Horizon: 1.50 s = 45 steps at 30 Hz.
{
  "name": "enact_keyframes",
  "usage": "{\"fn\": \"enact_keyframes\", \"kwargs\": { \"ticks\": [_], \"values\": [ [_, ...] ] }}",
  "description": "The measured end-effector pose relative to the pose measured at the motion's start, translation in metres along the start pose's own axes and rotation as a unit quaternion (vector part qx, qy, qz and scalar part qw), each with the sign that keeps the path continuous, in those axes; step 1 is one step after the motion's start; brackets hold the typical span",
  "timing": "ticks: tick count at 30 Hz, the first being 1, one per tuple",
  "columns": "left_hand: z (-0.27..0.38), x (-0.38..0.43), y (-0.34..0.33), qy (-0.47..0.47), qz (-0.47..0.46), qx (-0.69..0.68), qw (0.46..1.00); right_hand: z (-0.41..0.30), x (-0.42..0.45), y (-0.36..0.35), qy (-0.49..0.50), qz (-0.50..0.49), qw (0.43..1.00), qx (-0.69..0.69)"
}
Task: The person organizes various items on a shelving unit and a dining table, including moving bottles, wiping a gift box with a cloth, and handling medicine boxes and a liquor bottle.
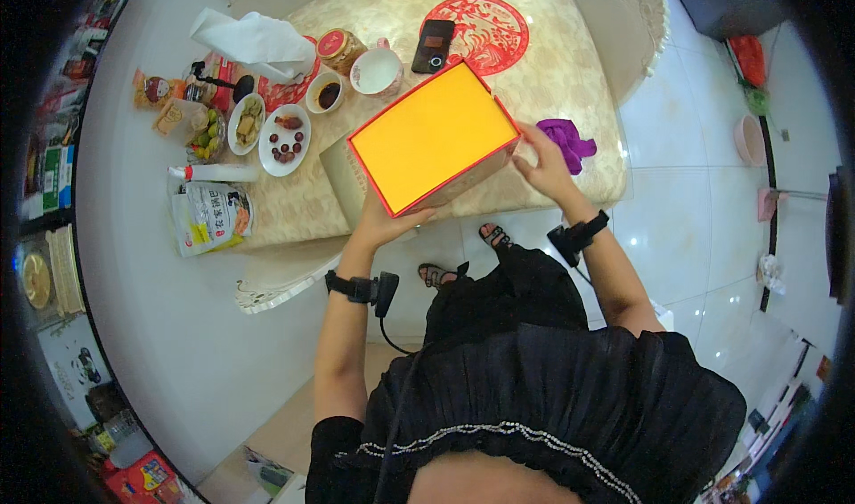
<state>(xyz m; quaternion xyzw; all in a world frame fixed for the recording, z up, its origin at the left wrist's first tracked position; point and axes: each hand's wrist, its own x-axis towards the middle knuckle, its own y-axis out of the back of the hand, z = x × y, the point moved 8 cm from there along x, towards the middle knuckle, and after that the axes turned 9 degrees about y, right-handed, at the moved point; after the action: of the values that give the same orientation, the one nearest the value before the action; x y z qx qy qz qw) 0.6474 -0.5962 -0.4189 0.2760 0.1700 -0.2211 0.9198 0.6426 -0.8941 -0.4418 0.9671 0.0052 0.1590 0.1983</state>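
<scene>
Over the near side of the table I hold a box (434,140) with a flat yellow face up and a red rim. My left hand (387,222) grips its near left corner, thumb along the near side. My right hand (542,163) is on its right end, with some fingers hidden behind the box. A tan panel (342,180) bearing faint writing shows just left of the box; I cannot tell whether it is part of it. To the right of my right hand lies a crumpled purple cloth (566,145). Beyond the box is a black smartphone (433,46).
The marbled table (568,96) bears a plate of dark round fruit (284,141), a dish of food (246,124), a bowl of dark liquid (326,94), a mug (376,72), a lidded jar (340,50), tissues (257,44) and a snack bag (212,217). Chairs (618,33) stand around it.
</scene>
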Motion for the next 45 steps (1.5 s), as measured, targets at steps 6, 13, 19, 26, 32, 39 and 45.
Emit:
{"fn": "enact_keyframes", "kwargs": {
  "ticks": [6,13,19,26,32,39,45],
  "values": [
    [0.124,-0.042,0.041,-0.270,0.174,0.130,0.938,0.096,-0.028,0.033,-0.098,-0.034,0.913,-0.395],
    [0.163,-0.036,0.032,-0.264,0.172,0.257,0.914,0.140,-0.051,0.042,-0.057,0.053,0.953,-0.292],
    [0.167,-0.033,0.027,-0.231,0.176,0.312,0.905,0.124,-0.014,0.022,-0.271,0.192,0.842,0.426],
    [0.168,-0.032,0.023,-0.219,0.188,0.307,0.907,-0.080,0.043,0.010,-0.019,0.117,0.845,0.521],
    [0.170,-0.033,0.021,-0.212,0.208,0.303,0.905,-0.052,0.029,-0.017,-0.006,0.184,0.872,0.453],
    [0.168,-0.032,0.023,-0.210,0.212,0.284,0.911,0.111,-0.022,-0.073,-0.296,0.028,0.907,0.298],
    [0.163,-0.032,0.024,-0.206,0.218,0.297,0.907,-0.020,0.057,-0.027,-0.073,0.042,0.838,0.540]
  ]
}}
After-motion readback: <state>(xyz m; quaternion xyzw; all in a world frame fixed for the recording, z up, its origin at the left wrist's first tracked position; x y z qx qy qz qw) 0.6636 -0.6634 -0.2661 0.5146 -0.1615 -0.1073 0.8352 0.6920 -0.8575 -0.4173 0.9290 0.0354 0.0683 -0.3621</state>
